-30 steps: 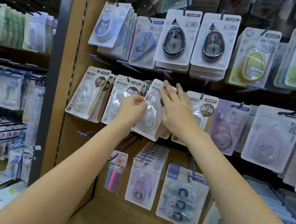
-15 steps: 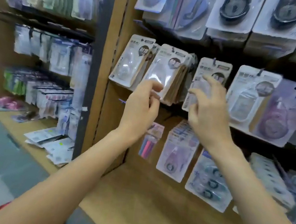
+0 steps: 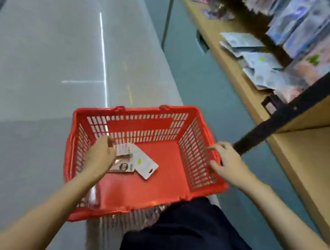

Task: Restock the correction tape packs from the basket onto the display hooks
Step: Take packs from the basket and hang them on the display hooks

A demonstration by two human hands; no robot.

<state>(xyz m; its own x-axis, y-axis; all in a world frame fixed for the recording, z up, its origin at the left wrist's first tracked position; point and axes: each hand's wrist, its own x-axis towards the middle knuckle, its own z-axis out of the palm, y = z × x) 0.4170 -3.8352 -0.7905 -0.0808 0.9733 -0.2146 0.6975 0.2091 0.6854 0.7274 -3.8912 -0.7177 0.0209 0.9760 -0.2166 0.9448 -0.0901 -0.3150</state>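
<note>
Now: picking the next packs from the basket

Nearest is a dark-clothed leg, with the red basket just past it on the floor. Both bare arms reach forward over it. The left hand is down inside at the basket's left, fingers bent over the packs, a small loose heap of a few lying flat and overlapping on the basket floor. Motion blur hides the fingertips, so I cannot tell whether they already pinch a pack or only touch it. The right hand rests on the right rim, fingers spread and relaxed, holding nothing.

To do this step well, I judge the left hand should take the top pack alone by an edge, near its hang hole, so it arrives ready for a hook. The glossy packs probably slide on each other; lifting straight up should keep the heap from scattering. The right hand on the rim can steady the light basket while the pack comes free.

Past the basket the floor is grey and glossy, with bright light streaks running away. On the right a low wooden shelf runs along the aisle, a dark upright rising from it. Farther along, loose packets lie on the shelf and hanging stock fills the far right, too blurred to read.
</note>
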